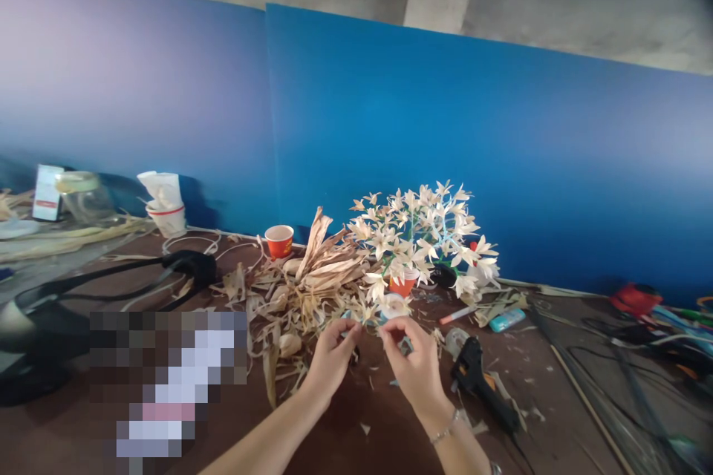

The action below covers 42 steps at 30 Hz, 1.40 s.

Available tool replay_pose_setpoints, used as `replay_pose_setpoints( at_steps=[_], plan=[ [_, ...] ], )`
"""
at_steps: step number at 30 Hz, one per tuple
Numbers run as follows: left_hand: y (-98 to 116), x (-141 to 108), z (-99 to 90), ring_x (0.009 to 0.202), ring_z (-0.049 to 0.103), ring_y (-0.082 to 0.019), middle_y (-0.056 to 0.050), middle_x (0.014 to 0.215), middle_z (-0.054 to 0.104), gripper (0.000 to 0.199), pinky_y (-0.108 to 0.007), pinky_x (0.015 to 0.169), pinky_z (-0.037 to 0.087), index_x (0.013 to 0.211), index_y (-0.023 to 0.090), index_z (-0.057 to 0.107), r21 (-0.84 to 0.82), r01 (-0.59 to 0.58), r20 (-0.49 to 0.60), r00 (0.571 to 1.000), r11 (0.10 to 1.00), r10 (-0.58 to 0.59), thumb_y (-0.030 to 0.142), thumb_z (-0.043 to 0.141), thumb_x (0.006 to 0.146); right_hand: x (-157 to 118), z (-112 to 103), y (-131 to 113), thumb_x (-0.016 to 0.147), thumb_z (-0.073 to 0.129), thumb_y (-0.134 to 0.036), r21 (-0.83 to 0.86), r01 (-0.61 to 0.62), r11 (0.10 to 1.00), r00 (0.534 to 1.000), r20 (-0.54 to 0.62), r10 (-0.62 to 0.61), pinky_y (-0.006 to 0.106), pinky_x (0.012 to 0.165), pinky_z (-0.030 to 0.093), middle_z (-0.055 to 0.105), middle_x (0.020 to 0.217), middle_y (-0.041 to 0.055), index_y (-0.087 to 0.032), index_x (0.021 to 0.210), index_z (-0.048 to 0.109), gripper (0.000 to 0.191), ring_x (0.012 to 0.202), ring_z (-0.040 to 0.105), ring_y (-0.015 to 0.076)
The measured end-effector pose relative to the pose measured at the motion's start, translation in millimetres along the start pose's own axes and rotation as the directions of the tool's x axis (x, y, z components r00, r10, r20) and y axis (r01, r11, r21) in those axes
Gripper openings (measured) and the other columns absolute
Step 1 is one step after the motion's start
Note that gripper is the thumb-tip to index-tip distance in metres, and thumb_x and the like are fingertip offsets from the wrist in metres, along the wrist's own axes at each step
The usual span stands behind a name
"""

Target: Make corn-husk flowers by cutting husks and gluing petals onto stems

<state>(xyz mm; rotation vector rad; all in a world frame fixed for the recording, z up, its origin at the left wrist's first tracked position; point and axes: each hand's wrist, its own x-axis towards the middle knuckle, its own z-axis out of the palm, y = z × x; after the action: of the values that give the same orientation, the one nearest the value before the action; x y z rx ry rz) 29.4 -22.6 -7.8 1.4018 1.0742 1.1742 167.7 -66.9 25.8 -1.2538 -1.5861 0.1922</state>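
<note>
My left hand (338, 352) and my right hand (411, 358) are raised over the table, thumbs and forefingers pinched, with a narrow gap between them. Anything in the pinches is too small to make out. Just beyond the fingertips are a pale husk flower (365, 309) and a white ring like a tape roll (394, 304). Behind them, a large bunch of cream flowers (426, 226) on green stems stands in a red paper cup (403, 283). To the left of the flowers lies a heap of dried corn husks (328, 260).
A black glue gun (482, 382) lies right of my right hand, near a turquoise packet (507, 320) and a marker (457, 315). A red paper cup (279, 240) stands by the blue partition (362, 104). Black straps (192, 267) are at left, cables (601, 356) at right.
</note>
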Motion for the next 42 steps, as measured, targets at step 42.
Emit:
replay_pose_setpoints(
  at_steps=[42],
  plan=[
    [6.7,-7.8,6.5,0.053,0.045,-0.011,0.002,0.058,0.05,0.037,-0.021,0.049,0.035,0.07,0.015,0.059,-0.13,0.063,0.125,0.991,0.99,-0.046,0.052,0.056,0.071,-5.6,13.4,5.0,0.081,0.052,-0.018,-0.167,0.117,0.979,0.976,-0.162,-0.145,0.04,0.084,0.045,0.049,0.092,0.0077,-0.02,0.076,0.057,0.007,0.092,0.049,0.0215]
  ],
)
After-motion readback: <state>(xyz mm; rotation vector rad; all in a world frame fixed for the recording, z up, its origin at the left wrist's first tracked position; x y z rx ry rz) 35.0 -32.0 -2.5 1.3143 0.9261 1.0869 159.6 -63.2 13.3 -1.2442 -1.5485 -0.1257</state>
